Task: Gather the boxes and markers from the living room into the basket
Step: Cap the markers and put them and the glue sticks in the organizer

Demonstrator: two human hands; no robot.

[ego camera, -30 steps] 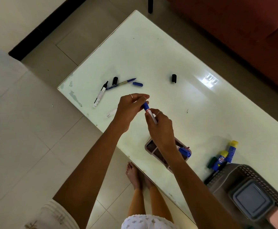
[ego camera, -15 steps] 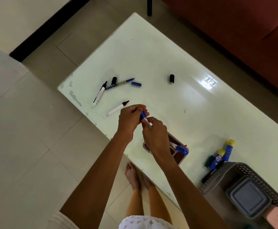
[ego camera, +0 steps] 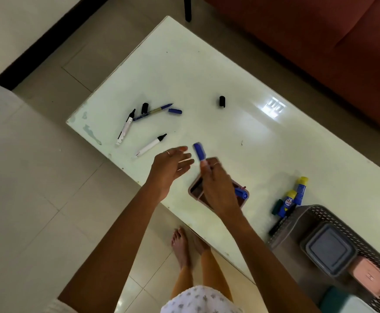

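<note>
Blue-capped marker [ego camera: 199, 151] stands pinched upright in the right hand [ego camera: 216, 186], cap pointing away from the person, directly above the small pink tray [ego camera: 194, 187] on the counter [ego camera: 207, 71]. The left hand [ego camera: 169, 168] hovers beside it, fingers [ego camera: 184, 162] spread and empty. The basket [ego camera: 320, 212] lies well to the right, nearer the right hand.

Left hand [ego camera: 169, 164] open, right hand [ego camera: 218, 186] clenched.
</note>
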